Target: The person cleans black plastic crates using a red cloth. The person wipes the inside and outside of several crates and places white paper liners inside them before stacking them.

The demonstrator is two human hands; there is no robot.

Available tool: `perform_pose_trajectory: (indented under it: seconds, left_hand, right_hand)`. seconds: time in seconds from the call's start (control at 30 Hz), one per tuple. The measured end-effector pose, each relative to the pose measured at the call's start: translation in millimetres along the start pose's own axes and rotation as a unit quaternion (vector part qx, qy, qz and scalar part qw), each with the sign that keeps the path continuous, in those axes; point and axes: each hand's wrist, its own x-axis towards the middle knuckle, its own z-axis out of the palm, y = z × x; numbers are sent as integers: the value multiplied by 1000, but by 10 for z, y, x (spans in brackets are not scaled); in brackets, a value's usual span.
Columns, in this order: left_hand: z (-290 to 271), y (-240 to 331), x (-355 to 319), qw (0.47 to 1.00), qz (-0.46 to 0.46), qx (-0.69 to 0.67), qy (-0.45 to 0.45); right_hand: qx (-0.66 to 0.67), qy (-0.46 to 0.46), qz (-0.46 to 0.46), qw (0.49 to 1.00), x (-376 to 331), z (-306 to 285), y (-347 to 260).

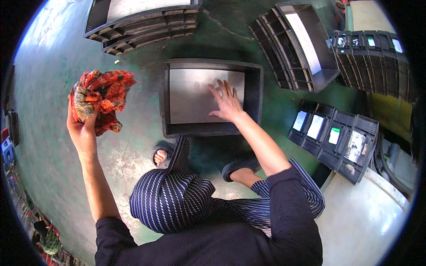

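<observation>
My left hand is raised at the left and grips a crumpled red, orange and black patterned cloth, held above the green floor. My right hand reaches forward with fingers spread flat on the shiny grey bottom of an open black plastic crate that stands on the floor in front of my feet. Nothing else lies in the crate. My knee in dark striped trousers and my sandalled feet show below the crate.
Stacks of black crates stand at the back left and back right. More crates line the right, with another row nearer me. A pale surface lies at the lower right.
</observation>
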Motion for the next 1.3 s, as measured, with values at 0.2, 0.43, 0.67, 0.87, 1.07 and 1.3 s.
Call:
perform_pose_trajectory:
  seconds: [0.2, 0.43, 0.67, 0.87, 1.07, 1.3]
  left_hand:
    - [-186, -86, -228, 999, -17, 34, -13]
    - [-257, -235, -274, 999, -12, 44, 22]
    - [-385, -323, -268, 997, -40, 53, 41]
    - [-252, -316, -289, 998, -7, 64, 11]
    - [-616, -171, -372, 994, -45, 88, 45]
    - [-344, -78, -255, 999, -13, 43, 24]
  right_hand:
    - [-108, -15, -63, 992, 193, 322, -26]
    - [203, 59, -66, 975, 23, -814, 105]
    - [16, 385, 167, 908, -503, -3038, 862]
    - [-92, 202, 204, 954, -221, -2667, 2421]
    - [-67, 330, -161, 928, -27, -1818, 231]
    - [7, -76, -41, 996, -1171, -239, 3]
